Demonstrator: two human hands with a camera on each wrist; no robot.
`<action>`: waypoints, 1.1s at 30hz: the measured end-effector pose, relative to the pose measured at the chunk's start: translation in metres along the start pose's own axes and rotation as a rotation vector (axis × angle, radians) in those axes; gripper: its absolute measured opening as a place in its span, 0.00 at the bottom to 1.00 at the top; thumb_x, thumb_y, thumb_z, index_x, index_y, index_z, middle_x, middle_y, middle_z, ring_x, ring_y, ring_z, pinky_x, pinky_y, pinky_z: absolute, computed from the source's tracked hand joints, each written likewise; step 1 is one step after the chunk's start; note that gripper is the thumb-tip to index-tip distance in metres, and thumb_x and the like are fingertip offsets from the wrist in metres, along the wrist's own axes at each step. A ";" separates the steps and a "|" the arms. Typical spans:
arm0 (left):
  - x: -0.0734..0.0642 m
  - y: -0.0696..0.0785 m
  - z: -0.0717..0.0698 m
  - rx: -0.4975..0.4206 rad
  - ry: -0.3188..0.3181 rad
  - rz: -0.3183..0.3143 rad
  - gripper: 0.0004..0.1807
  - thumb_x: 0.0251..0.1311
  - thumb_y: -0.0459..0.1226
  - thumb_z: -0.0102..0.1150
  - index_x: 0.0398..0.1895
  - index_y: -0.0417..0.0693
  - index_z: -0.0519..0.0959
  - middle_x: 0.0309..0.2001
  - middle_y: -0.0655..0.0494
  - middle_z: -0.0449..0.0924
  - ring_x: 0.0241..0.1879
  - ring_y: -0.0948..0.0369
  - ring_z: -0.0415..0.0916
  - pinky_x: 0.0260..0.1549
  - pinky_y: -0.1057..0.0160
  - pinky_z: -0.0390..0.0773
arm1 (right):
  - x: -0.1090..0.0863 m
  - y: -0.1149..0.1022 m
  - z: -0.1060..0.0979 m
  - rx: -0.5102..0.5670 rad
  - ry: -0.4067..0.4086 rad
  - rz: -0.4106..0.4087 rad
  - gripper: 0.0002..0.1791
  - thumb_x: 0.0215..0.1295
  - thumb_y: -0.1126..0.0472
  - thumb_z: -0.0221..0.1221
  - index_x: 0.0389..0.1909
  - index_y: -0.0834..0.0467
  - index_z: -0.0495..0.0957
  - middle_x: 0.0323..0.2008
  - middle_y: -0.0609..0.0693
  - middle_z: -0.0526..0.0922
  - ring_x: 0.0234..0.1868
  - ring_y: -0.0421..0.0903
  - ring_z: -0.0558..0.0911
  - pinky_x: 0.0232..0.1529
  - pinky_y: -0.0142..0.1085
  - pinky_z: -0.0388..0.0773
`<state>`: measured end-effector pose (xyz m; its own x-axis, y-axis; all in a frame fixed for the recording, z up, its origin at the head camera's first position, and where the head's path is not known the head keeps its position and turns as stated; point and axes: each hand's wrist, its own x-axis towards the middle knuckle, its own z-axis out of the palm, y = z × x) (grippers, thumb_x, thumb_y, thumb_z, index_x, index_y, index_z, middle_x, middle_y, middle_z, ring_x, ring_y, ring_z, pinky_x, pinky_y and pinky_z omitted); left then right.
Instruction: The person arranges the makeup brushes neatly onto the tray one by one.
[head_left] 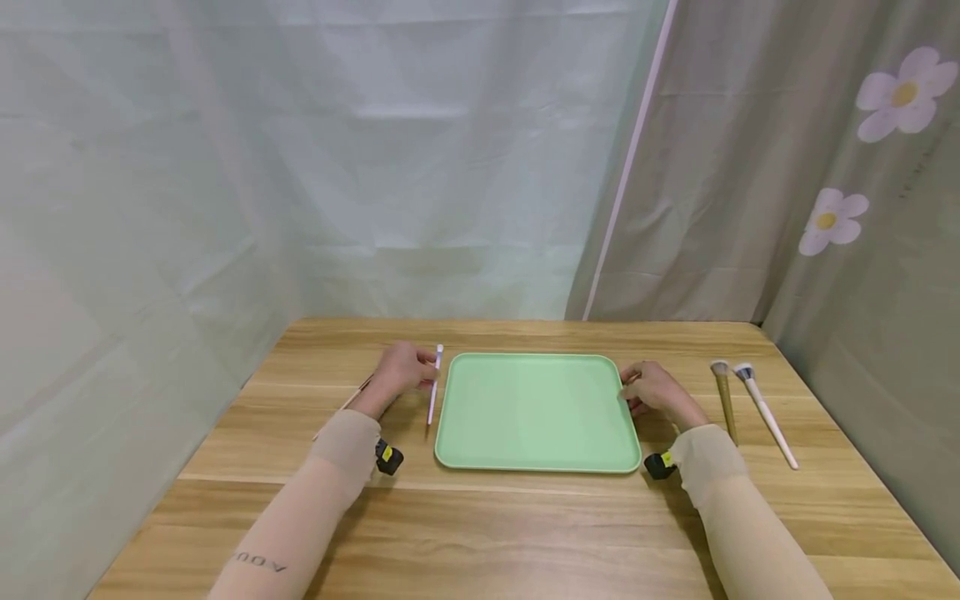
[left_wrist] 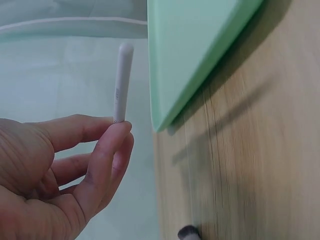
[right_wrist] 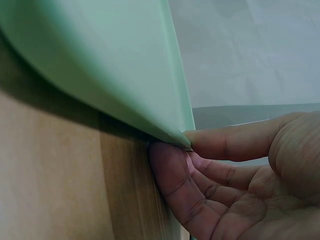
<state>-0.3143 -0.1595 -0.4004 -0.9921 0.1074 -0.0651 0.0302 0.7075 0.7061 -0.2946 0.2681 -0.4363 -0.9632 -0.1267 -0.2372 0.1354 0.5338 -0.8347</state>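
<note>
My left hand point(head_left: 402, 367) pinches a slim makeup brush point(head_left: 432, 400) with a pale lilac-white handle, just left of a green tray point(head_left: 536, 458). The left wrist view shows the brush's rounded handle end point(left_wrist: 122, 82) sticking out past the thumb and fingertips, which hide the part they grip. On the other side, my right hand point(head_left: 651, 386) holds the tray's right edge. Seen from the right wrist, thumb and forefinger pinch the tray rim point(right_wrist: 186, 115), the forefinger point(right_wrist: 172, 170) under it. Nothing lies on the tray's flat surface.
A thin brush point(head_left: 337, 419) lies on the wooden table point(head_left: 525, 533), partly hidden by the left forearm. At the right lie a brush with a tan handle point(head_left: 725, 404) and a larger white one point(head_left: 768, 421). Curtains point(head_left: 450, 167) hang behind the table.
</note>
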 end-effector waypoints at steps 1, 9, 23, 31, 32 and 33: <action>0.000 0.001 0.001 0.006 -0.003 0.000 0.16 0.63 0.28 0.67 0.54 0.31 0.84 0.40 0.42 0.89 0.35 0.51 0.89 0.32 0.65 0.84 | 0.000 0.000 0.000 0.002 -0.001 -0.001 0.21 0.70 0.73 0.57 0.61 0.77 0.69 0.38 0.61 0.78 0.31 0.50 0.82 0.33 0.41 0.86; 0.001 0.007 0.013 0.013 -0.027 0.007 0.18 0.61 0.30 0.71 0.54 0.33 0.85 0.41 0.44 0.89 0.32 0.54 0.89 0.37 0.65 0.84 | -0.001 -0.001 -0.001 0.001 -0.005 0.002 0.21 0.70 0.72 0.57 0.61 0.76 0.69 0.38 0.60 0.79 0.32 0.50 0.81 0.34 0.41 0.86; 0.001 0.011 0.033 -0.062 -0.061 -0.018 0.18 0.62 0.26 0.70 0.55 0.30 0.83 0.35 0.44 0.85 0.27 0.59 0.84 0.32 0.62 0.88 | 0.000 0.001 -0.001 0.015 -0.009 -0.009 0.21 0.70 0.72 0.57 0.61 0.77 0.68 0.37 0.60 0.78 0.31 0.50 0.81 0.33 0.41 0.86; 0.000 0.015 0.042 -0.044 -0.082 -0.051 0.19 0.62 0.25 0.69 0.56 0.29 0.82 0.39 0.42 0.86 0.28 0.57 0.85 0.29 0.66 0.86 | 0.000 0.001 -0.001 0.007 -0.010 -0.012 0.22 0.69 0.72 0.57 0.61 0.77 0.69 0.37 0.60 0.79 0.32 0.50 0.81 0.33 0.41 0.86; 0.000 0.016 0.043 -0.036 -0.084 -0.057 0.19 0.62 0.25 0.69 0.56 0.29 0.82 0.39 0.41 0.86 0.28 0.58 0.85 0.28 0.67 0.86 | 0.000 0.001 -0.001 0.009 -0.010 -0.010 0.22 0.69 0.72 0.57 0.61 0.77 0.69 0.37 0.60 0.79 0.32 0.50 0.81 0.33 0.41 0.86; 0.001 0.017 0.044 -0.029 -0.085 -0.063 0.18 0.62 0.25 0.70 0.55 0.29 0.82 0.39 0.41 0.86 0.27 0.58 0.85 0.28 0.67 0.86 | 0.000 0.001 -0.001 0.009 -0.011 -0.010 0.22 0.69 0.72 0.57 0.61 0.77 0.69 0.36 0.60 0.79 0.32 0.49 0.81 0.33 0.41 0.86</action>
<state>-0.3094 -0.1167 -0.4198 -0.9779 0.1233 -0.1687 -0.0365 0.6942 0.7189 -0.2947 0.2699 -0.4365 -0.9620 -0.1411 -0.2337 0.1275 0.5249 -0.8416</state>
